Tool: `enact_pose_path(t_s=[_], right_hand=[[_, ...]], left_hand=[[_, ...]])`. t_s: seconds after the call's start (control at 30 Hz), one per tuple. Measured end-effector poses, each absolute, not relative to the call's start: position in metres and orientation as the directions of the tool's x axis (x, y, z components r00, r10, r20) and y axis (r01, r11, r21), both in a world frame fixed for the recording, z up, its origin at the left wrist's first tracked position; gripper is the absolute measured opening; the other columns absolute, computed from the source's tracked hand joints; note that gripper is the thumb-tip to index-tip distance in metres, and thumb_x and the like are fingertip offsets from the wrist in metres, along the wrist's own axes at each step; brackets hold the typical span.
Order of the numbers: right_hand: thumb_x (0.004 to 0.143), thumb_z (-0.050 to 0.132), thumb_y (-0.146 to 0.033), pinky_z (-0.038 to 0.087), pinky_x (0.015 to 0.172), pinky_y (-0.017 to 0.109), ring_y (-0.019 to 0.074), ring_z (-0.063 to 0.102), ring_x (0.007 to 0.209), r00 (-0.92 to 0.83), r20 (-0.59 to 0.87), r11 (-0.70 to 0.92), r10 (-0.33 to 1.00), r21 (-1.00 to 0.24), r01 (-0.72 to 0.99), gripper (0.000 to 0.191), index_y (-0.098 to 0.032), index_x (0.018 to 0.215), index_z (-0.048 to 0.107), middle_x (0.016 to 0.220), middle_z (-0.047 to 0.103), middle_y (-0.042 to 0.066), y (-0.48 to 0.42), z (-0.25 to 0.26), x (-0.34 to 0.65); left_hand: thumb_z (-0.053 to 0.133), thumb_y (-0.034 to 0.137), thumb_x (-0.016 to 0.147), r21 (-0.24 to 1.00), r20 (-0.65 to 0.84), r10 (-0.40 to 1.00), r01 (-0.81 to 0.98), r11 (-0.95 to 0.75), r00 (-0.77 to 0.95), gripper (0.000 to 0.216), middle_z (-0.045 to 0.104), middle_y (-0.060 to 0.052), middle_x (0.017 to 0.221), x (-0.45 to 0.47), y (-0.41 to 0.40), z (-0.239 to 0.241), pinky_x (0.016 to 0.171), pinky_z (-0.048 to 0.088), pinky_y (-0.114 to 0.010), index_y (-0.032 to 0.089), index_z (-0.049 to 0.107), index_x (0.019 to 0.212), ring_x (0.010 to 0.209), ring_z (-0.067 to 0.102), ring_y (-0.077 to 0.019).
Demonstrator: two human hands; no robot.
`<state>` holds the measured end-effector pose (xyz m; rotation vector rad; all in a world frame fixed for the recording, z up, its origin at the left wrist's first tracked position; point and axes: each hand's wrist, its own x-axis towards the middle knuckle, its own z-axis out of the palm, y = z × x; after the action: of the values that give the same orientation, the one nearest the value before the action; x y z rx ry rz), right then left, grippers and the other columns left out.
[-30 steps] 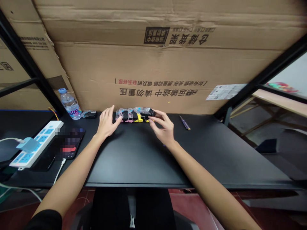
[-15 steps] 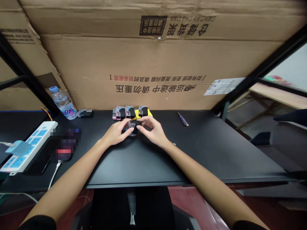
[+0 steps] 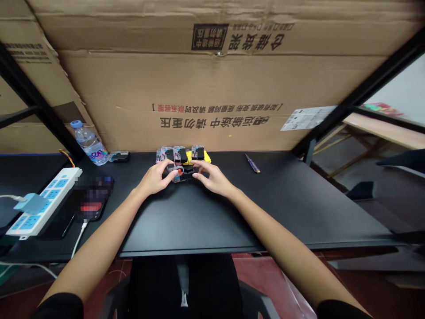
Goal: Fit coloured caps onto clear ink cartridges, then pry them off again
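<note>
The left hand (image 3: pixel 153 179) and the right hand (image 3: pixel 213 179) meet over the far middle of the black counter (image 3: pixel 272 208), and both are closed on one small clear cartridge (image 3: pixel 180 172). The left hand pinches its clear end, which has a red spot, between thumb and fingertips. The right hand grips its black end with curled fingers. The cartridge sits just above the counter surface or rests on it; which one cannot be told.

Just beyond the hands, a row of cartridges (image 3: pixel 182 154) stands side by side against the foot of the cardboard sheet (image 3: pixel 212 88). They are clear and black, with pink at the left end and yellow at the right.

Right of the row, a small screwdriver (image 3: pixel 253 163) lies apart on the counter. To the left, another loose cartridge (image 3: pixel 118 156) lies just beside a water bottle (image 3: pixel 89 143) with a blue cap. The bottle leans near a black frame post (image 3: pixel 40 104).

Nearer on the left, a phone (image 3: pixel 93 199) lies flat with a white cable (image 3: pixel 78 239) running from its near end. Beside it is a white power strip (image 3: pixel 46 199) with blue sockets and a pale blue plug seated in it.
</note>
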<state>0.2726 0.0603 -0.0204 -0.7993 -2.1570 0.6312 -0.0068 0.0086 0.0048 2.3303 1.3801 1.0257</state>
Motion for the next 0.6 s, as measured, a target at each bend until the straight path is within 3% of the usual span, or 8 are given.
enact_pose_path(t_s=[0.17, 0.3, 0.4, 0.5, 0.6], right_hand=[[0.096, 0.073, -0.030, 0.064, 0.091, 0.044, 0.0229, 0.072, 0.092, -0.630, 0.364, 0.686, 0.686, -0.611, 0.394, 0.045, -0.023, 0.140, 0.071, 0.116, 0.078, 0.011, 0.065, -0.021, 0.279], [0.096, 0.075, -0.033, 0.063, 0.094, 0.042, 0.0238, 0.074, 0.100, -0.659, 0.356, 0.694, 0.663, -0.623, 0.361, 0.046, -0.023, 0.140, 0.071, 0.114, 0.078, 0.010, 0.058, -0.022, 0.271], [0.097, 0.076, -0.044, 0.061, 0.097, 0.044, 0.0260, 0.074, 0.103, -0.671, 0.385, 0.720, 0.634, -0.610, 0.330, 0.047, -0.025, 0.140, 0.071, 0.114, 0.079, 0.010, 0.058, -0.022, 0.267], [0.099, 0.072, -0.052, 0.055, 0.105, 0.051, 0.0325, 0.071, 0.114, -0.559, 0.461, 0.718, 0.690, -0.534, 0.447, 0.041, -0.028, 0.131, 0.076, 0.118, 0.079, 0.012, 0.072, -0.018, 0.284], [0.106, 0.057, -0.053, 0.046, 0.113, 0.060, 0.0376, 0.064, 0.125, -0.251, 0.508, 0.510, 0.824, -0.473, 0.718, 0.042, -0.025, 0.130, 0.075, 0.127, 0.076, 0.016, 0.096, -0.011, 0.327]], left_hand=[[0.068, 0.048, 0.098, 0.586, 0.370, 0.862, 0.633, -0.506, 0.347, 0.030, 0.078, -0.004, 0.095, -0.013, 0.011, -0.002, 0.089, 0.057, -0.039, 0.024, 0.067, 0.116, 0.087, 0.073, -0.0235], [0.081, 0.056, 0.087, 0.666, 0.312, 0.873, 0.569, -0.482, 0.374, 0.052, 0.078, -0.008, 0.117, -0.007, 0.011, -0.007, 0.096, 0.058, -0.039, 0.022, 0.068, 0.124, 0.100, 0.074, -0.0249], [0.084, 0.059, 0.084, 0.716, 0.280, 0.877, 0.524, -0.461, 0.390, 0.054, 0.078, -0.006, 0.116, -0.002, 0.013, -0.009, 0.097, 0.058, -0.038, 0.021, 0.071, 0.121, 0.100, 0.074, -0.0239], [0.085, 0.058, 0.084, 0.751, 0.260, 0.891, 0.503, -0.429, 0.373, 0.051, 0.079, -0.004, 0.104, -0.002, 0.016, -0.012, 0.095, 0.058, -0.036, 0.019, 0.074, 0.115, 0.095, 0.074, -0.0222], [0.086, 0.056, 0.084, 0.772, 0.247, 0.891, 0.479, -0.418, 0.380, 0.048, 0.080, -0.005, 0.101, -0.003, 0.018, -0.015, 0.096, 0.058, -0.036, 0.018, 0.077, 0.111, 0.095, 0.075, -0.0224]])
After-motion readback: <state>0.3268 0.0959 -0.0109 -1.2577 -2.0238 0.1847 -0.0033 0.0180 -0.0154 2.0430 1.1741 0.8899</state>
